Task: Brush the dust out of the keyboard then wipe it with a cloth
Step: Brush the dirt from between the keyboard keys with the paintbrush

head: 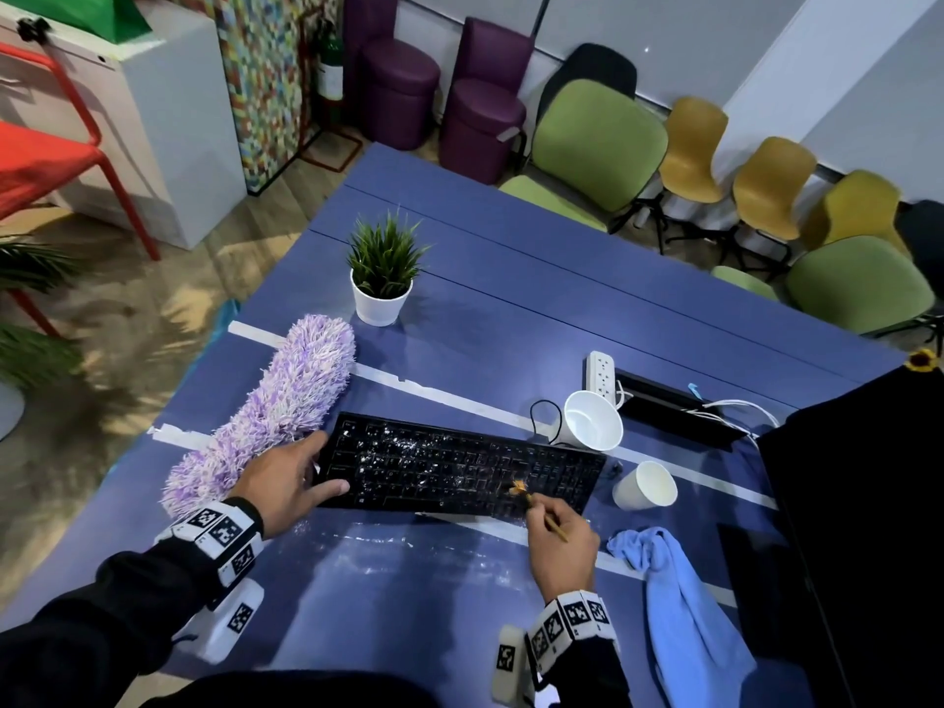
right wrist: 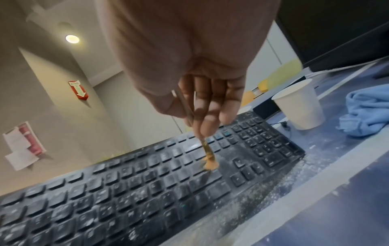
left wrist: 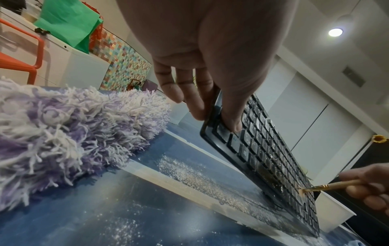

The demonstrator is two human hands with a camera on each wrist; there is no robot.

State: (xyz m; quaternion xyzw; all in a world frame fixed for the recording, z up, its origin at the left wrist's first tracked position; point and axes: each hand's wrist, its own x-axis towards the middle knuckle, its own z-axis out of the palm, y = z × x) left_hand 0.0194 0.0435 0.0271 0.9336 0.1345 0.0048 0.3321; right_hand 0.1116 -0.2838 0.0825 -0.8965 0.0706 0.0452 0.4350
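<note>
1. Head view: the black keyboard (head: 459, 465) lies mid-bench (head: 408, 605), speckled white. The left hand (head: 283, 485) grips its 9 o'clock end, thumb over the keys; the right hand (head: 562, 546) pinches a thin brush (head: 531, 500). The blue cloth (head: 679, 600) lies at 4 o'clock.
2. Left wrist view: fingers (left wrist: 197, 93) clasp the keyboard's edge — a purple duster (left wrist: 69, 133) just beside.
3. Right wrist view: bristles touch the keys — dust (right wrist: 280, 184) along the front edge.
</note>
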